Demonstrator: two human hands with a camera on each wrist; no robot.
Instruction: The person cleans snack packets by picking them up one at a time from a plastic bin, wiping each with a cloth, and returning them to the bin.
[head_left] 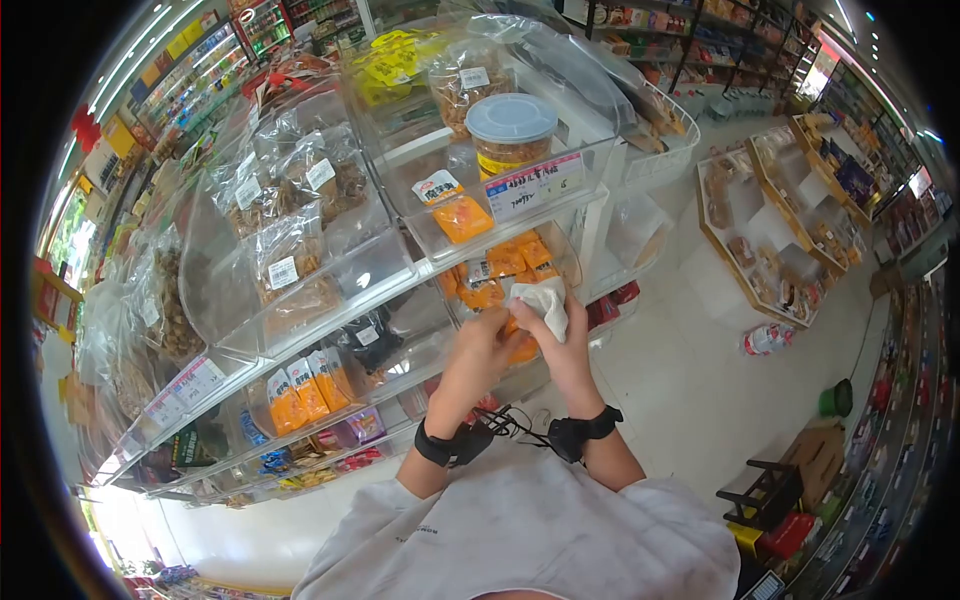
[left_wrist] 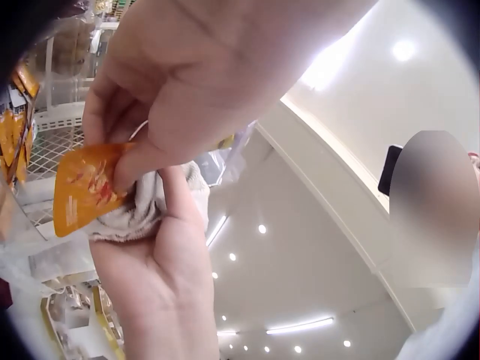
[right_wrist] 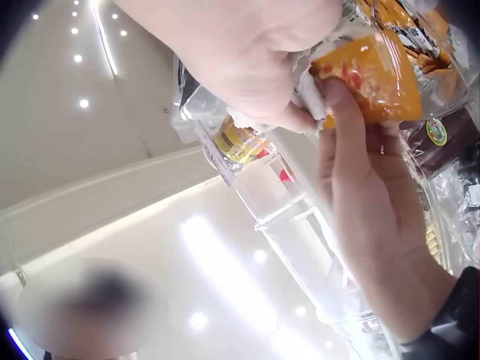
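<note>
the left hand pinches a small orange packet between its thumb and fingers, up close to the clear bins on the shop shelf. the right hand is curled round a white cloth and holds it against the packet, so the two hands touch. more orange packets lie in the bin just behind the hands.
</note>
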